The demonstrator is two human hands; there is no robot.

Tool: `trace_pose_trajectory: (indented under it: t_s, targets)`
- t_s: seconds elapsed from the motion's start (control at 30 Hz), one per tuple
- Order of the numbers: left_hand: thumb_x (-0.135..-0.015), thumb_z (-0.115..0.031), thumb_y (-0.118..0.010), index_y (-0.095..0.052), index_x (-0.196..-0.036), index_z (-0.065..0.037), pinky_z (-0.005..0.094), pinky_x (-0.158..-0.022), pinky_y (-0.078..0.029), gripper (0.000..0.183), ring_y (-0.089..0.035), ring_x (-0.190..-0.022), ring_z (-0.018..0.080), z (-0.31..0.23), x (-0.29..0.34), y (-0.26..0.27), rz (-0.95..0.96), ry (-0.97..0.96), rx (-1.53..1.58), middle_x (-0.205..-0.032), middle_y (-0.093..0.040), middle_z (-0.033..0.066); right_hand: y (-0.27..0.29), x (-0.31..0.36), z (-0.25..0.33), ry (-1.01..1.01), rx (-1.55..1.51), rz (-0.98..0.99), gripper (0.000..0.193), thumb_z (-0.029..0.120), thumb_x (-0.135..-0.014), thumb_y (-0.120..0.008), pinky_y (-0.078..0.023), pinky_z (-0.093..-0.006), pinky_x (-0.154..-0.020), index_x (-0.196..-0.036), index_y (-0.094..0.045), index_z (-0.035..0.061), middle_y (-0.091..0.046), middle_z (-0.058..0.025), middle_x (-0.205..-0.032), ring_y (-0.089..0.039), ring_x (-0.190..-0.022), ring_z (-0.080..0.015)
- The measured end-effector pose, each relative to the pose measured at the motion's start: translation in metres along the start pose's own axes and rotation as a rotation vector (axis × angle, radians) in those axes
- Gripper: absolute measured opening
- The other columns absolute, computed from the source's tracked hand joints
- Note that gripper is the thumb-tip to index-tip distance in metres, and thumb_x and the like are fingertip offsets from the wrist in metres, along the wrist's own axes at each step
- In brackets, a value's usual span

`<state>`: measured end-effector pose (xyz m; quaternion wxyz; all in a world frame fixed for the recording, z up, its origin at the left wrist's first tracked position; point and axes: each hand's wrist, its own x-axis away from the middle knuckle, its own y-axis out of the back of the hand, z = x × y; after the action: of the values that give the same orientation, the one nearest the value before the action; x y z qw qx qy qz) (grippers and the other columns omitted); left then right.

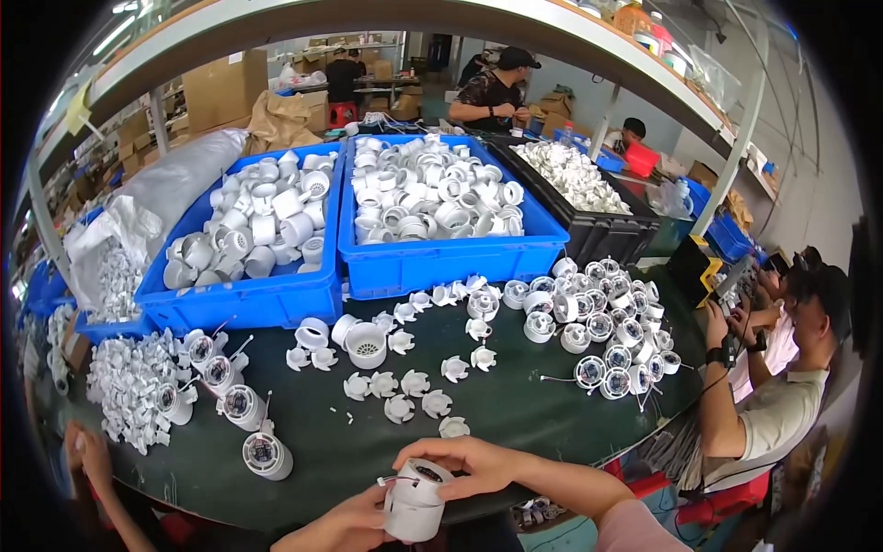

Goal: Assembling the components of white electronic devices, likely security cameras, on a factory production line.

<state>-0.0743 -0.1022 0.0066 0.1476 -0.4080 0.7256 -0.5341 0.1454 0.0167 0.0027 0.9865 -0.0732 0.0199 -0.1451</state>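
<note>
Near the front edge of the table, both of my hands are closed around a white cylindrical plastic housing (pixel 414 515). Dark parts show inside its upper end, and a thin wire with a small white plug sticks out at its left. My left hand (pixel 349 520) grips the lower left side. Over the top and right side curl the fingers of my right hand (pixel 474 465). Just beyond lie several white claw-shaped plastic pieces (pixel 437 402) and a white cup with a perforated bottom (pixel 366 346). To the left stands a white housing with a circuit board (pixel 267 456).
Two blue bins (pixel 451 260) of white plastic parts stand at the back, beside a black crate (pixel 612 230). A pile of small white pieces (pixel 138 391) lies left, clustered round units (pixel 616 322) right. Other people sit nearby; a co-worker's hand (pixel 87 451) shows at far left.
</note>
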Motion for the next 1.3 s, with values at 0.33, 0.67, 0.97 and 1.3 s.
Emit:
trace_pose_trajectory:
  t_s: [0.33, 0.67, 0.97, 1.3]
  targets:
    - [-0.095, -0.011, -0.047, -0.033, -0.138, -0.003, 0.0208, -0.066, -0.043, 0.046, -0.050, -0.085, 0.0092, 0.065, -0.003, -0.007, -0.567, -0.871, -0.701, -0.117, -0.050, 0.0065, -0.025, -0.007, -0.009, -0.037, -0.125, -0.055, 0.061, -0.001, -0.082, -0.068, -0.048, -0.0232, -0.080, -0.137, -0.041, 0.0045, -0.050, -0.0061, -0.117, -0.053, -0.097, -0.0101]
    - [-0.097, -0.031, -0.033, -0.047, -0.121, 0.005, 0.0312, -0.094, -0.037, 0.045, -0.049, -0.107, 0.0208, 0.053, 0.044, 0.012, -0.863, -1.085, -0.951, -0.117, -0.052, 0.0142, -0.090, -0.040, -0.003, 0.158, 0.532, -0.244, 0.068, 0.010, -0.071, -0.081, -0.052, -0.0269, -0.073, -0.129, -0.047, -0.0001, -0.059, -0.0086, -0.104, -0.060, -0.087, -0.0137]
    - [-0.098, -0.032, -0.031, -0.048, -0.118, 0.005, 0.0276, -0.085, -0.040, 0.045, -0.051, -0.094, 0.0154, 0.082, 0.087, 0.019, -0.936, -1.182, -0.873, -0.106, -0.054, 0.0114, -0.138, -0.063, -0.026, 0.306, 0.621, -0.173, 0.065, 0.033, -0.076, -0.079, -0.050, -0.0290, -0.065, -0.123, -0.048, -0.0005, -0.060, -0.0100, -0.091, -0.060, -0.072, -0.0192]
    - [-0.096, -0.031, -0.033, -0.046, -0.119, 0.005, 0.0299, -0.072, -0.046, 0.045, -0.056, -0.081, 0.0172, 0.092, 0.093, 0.035, -0.946, -1.381, -1.026, -0.097, -0.058, 0.0149, -0.160, -0.070, -0.029, 0.172, 0.342, -0.134, 0.053, 0.026, -0.083, -0.073, -0.047, -0.0248, -0.065, -0.116, -0.046, -0.0046, -0.061, -0.0089, -0.090, -0.056, -0.069, -0.0096]
